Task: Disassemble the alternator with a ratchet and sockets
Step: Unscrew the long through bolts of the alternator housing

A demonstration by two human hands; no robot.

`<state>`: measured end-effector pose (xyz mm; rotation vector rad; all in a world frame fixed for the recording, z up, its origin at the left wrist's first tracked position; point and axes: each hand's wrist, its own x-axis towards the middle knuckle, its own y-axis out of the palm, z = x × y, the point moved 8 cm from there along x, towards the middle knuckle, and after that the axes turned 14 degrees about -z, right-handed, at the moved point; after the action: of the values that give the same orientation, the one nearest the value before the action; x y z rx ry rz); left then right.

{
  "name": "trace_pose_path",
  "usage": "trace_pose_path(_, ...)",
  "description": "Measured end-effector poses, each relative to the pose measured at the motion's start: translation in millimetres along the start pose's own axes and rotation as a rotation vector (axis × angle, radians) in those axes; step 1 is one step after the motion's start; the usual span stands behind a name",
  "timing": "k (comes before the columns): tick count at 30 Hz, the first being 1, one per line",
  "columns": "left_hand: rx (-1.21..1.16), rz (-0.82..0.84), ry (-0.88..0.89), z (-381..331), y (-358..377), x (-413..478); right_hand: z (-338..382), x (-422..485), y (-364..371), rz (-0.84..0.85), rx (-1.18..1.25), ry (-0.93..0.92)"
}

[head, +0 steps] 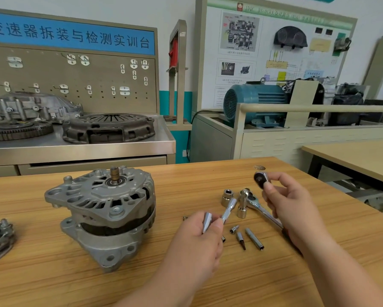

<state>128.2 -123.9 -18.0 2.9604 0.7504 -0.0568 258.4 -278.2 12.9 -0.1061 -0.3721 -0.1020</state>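
Alternator (106,214): stands on the wooden worktop (53,284), left of both hands, shaft end up.
Left hand (197,242): near middle, fingers curled round a silver socket (207,222) and a knurled extension bar (229,209).
Right hand (290,209): raised at the right, thumb and fingers pinching the dark head of a small ratchet (260,179).
Second ratchet (263,210): lies between the hands, handle running under the right hand.
Loose sockets (227,197): beside it and just nearer.

Bright, even indoor light — soft shadows, slight blur, wide-angle bending at the edges.
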Motion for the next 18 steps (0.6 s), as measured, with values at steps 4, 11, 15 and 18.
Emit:
trace_pose_path(4,0.198,-0.076,0.033,15,-1,23,-31,8,15,0.275,-0.492,0.034)
trace_pose_path(11,0.392,-0.167,0.129,31,-1,54,-68,7,24,0.348,-0.981,-0.096)
trace_pose_path(15,0.591,-0.139,0.257,30,-2,56,-66,15,27,0.328,-1.074,-0.165)
trace_pose_path(18,0.692,-0.079,0.302,33,9,50,-67,17,26,0.308,-1.139,-0.182)
